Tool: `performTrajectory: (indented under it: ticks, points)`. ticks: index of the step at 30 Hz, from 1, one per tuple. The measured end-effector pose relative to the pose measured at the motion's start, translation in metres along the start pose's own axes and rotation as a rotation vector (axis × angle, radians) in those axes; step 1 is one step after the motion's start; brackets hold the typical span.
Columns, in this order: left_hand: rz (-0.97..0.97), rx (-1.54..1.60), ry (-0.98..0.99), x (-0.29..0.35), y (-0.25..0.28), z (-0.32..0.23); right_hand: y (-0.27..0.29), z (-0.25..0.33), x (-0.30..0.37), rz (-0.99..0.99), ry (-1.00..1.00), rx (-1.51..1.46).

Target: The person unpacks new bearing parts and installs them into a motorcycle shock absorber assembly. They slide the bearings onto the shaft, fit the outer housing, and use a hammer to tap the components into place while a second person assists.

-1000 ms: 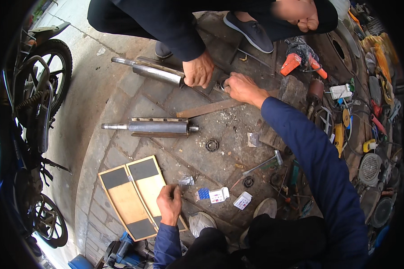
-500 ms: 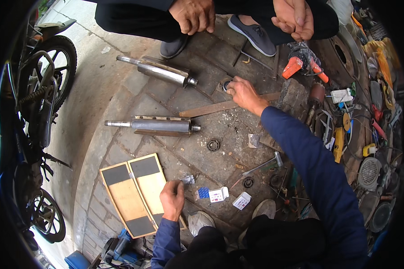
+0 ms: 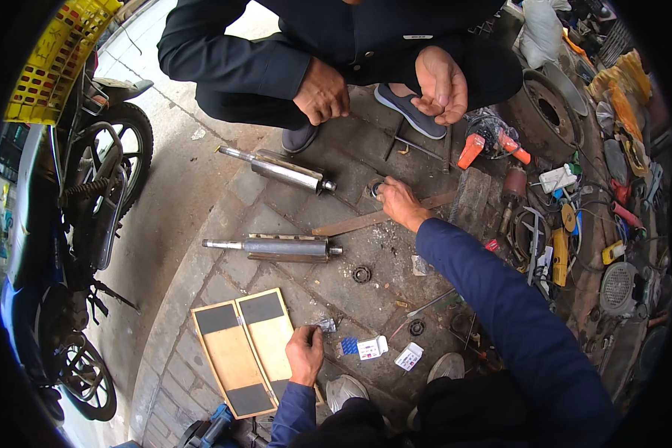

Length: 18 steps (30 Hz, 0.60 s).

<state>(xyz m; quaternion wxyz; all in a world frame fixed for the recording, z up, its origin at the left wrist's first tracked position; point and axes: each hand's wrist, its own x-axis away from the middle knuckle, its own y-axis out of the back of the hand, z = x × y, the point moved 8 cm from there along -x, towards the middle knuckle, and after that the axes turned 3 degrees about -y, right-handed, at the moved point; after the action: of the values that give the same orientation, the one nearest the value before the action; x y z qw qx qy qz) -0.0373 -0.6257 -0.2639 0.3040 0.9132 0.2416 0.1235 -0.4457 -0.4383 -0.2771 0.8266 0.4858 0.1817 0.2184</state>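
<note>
The wooden case (image 3: pixel 224 355) is pale tan with dark grey pads (image 3: pixel 262 306), while the metal shafts (image 3: pixel 287 249) are silvery with brownish strips. The cartons (image 3: pixel 369 349) are white with small print, the person's sleeve (image 3: pixel 485 284) navy, the co-worker's shoe (image 3: pixel 418 118) grey, pale-soled. The basket (image 3: pixel 60 60) is bright yellow, pierced in a grid; nearby handles (image 3: pixel 470 151) show orange.

A small round ring (image 3: pixel 375 189), dark with a paler rim, sits low at the fingertips of my right hand (image 3: pixel 401 203), which partly cover it. Beside my left hand (image 3: pixel 305 355), a shallow wooden case (image 3: pixel 228 352) lies open and flat on the paving, its two hinged halves pale inside with dark grey pads; my hand overlaps its right edge.
</note>
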Motion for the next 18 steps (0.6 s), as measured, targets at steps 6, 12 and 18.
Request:
performTrajectory:
  ticks: [6,12,18]
  points:
    - [-0.020,0.035,0.007,0.006,0.004,-0.003,0.002,0.001,0.001,-0.020,0.011,0.014]
    - [-0.008,0.035,0.019,0.010,0.007,-0.005,-0.001,-0.007,0.002,0.037,-0.079,-0.033]
    - [0.004,0.034,0.043,0.015,0.009,0.001,0.007,0.000,0.004,0.002,-0.039,-0.035]
